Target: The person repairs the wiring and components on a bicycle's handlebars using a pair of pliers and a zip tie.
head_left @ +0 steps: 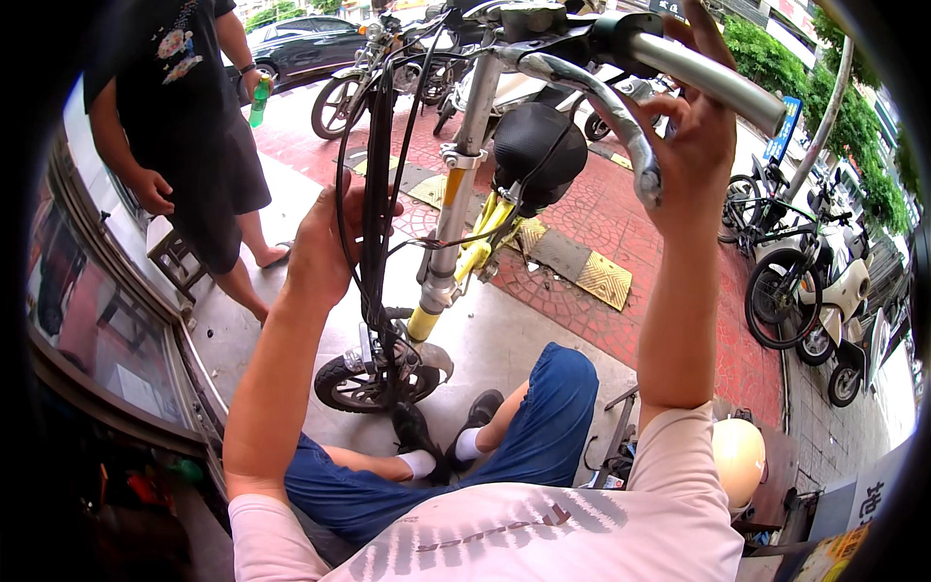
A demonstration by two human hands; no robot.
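Note:
A small-wheeled scooter or folding bike stands in front of me, with a silver and yellow steering column (456, 209). My left hand (325, 242) is curled around a bundle of black cables (376, 213) that hangs beside the column. My right hand (693, 126) is up at the bare metal end of the handlebar (713, 78), its fingers behind and around the tube. The silver brake lever (621, 116) crosses in front of that palm. A black rounded bag or cover (538, 155) sits behind the column. Below, the small front wheel (364, 383) rests on the pavement.
At the left stands another person (175, 126) in dark clothes, holding a green bottle (259, 102). A glass door (112, 310) lies nearer. Parked motorbikes (339, 102) are behind, and bicycles (781, 296) and scooters at the right. Yellow-black ramps (592, 276) lie on red paving.

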